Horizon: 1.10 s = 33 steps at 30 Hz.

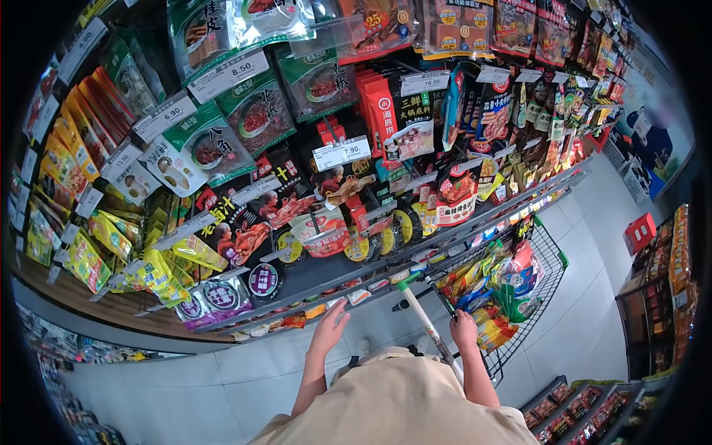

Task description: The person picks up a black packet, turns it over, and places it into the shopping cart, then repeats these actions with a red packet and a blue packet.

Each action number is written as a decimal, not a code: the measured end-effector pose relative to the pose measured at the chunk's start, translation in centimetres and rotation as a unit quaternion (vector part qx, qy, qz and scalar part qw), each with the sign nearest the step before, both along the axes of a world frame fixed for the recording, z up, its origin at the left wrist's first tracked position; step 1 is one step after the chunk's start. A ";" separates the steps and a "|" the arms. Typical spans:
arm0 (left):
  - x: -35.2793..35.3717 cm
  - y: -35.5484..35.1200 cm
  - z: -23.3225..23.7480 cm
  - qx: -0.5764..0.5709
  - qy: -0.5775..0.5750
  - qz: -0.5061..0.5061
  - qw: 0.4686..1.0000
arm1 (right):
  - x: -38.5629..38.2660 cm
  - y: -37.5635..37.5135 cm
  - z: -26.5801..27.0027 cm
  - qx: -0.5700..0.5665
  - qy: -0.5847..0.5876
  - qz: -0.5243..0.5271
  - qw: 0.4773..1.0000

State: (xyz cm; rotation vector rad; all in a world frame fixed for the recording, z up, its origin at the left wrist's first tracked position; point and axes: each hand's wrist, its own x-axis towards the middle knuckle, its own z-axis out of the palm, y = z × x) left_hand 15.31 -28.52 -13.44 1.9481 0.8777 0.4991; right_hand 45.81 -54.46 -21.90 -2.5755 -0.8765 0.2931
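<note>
My left hand is held out in front of the shelf's lower edge, its fingers apart and nothing in them. To the right, my right hand is closed around the side of the shopping cart, by its rim near the handle bar. Inside the wire basket lie many colourful packets, some red, yellow, blue and green. The cart's handle bar slants between my two hands. Nearest above my left hand are a red and white bag and round yellow-lidded tubs.
A long shelf curves across the front with hanging seasoning packets and price tags. Pale floor tiles show beyond the cart. A red box and more stocked racks stand at the right, with bins at the lower right.
</note>
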 end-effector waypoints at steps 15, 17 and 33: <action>-0.1 -0.2 0.0 0.000 -0.007 0.003 1.000 | 0.7 -1.0 -1.8 0.081 0.049 -0.042 0.995; -0.2 -0.3 0.0 -0.005 -0.008 0.005 1.000 | 0.7 -1.0 -1.9 0.084 0.048 -0.043 0.994; -1.1 0.4 -0.6 -0.009 -0.004 0.003 1.000 | 0.7 -0.7 -2.3 0.110 0.028 -0.052 0.992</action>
